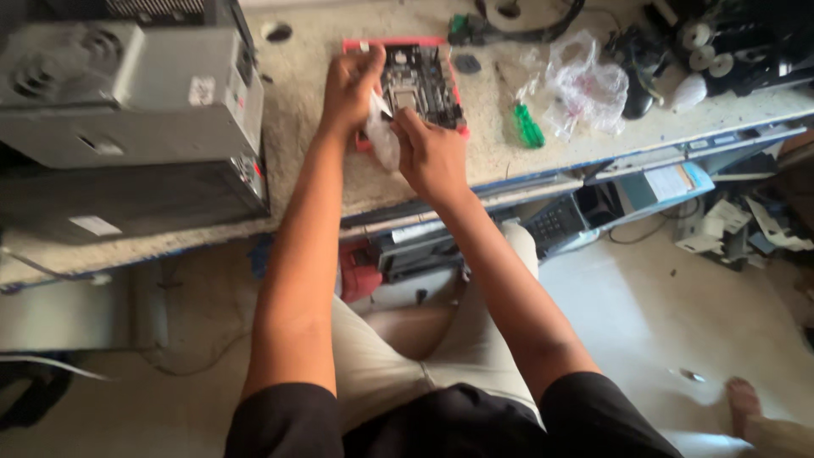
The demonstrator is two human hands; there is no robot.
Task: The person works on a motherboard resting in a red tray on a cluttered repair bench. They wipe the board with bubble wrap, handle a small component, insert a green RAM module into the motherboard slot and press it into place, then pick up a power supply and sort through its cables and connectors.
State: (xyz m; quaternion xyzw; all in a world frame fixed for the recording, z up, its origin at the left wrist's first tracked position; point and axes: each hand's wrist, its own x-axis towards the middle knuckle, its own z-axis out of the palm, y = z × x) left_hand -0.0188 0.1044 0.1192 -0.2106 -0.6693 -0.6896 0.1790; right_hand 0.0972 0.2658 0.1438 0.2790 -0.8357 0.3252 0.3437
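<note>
On the speckled stone workbench (322,170), the bulkiest item is a grey desktop computer case (127,93) lying on its side at the left, with its front panel toward the middle, which leaves the bench centre open for work. Under the bench edge a shelf holds stacked devices, among them a machine with a keypad (555,222). Beyond it, the pale floor (661,314) carries scattered parts at the right. At the far right of the bench sits a dark clutter of cables and white rollers (721,42), pushed back out of the working area.

Directly ahead of the seated person lies a circuit board (417,83), flat on a red-edged tray (398,42), probably so its component side faces up within easy reach of both arms. A crumpled clear plastic bag (585,85) and a green-handled screwdriver (527,125) rest just to the right of the tray, near but apart from it.

The left hand (349,85) is closed at the tray's left edge, fingers curled onto the board's corner and the top of a white cloth (381,136), seemingly to steady things. The right hand (432,157) is clenched around the same cloth's lower part, pinching it against the board's near edge. Exactly how much of the cloth each hand grips is hidden by the fingers.
</note>
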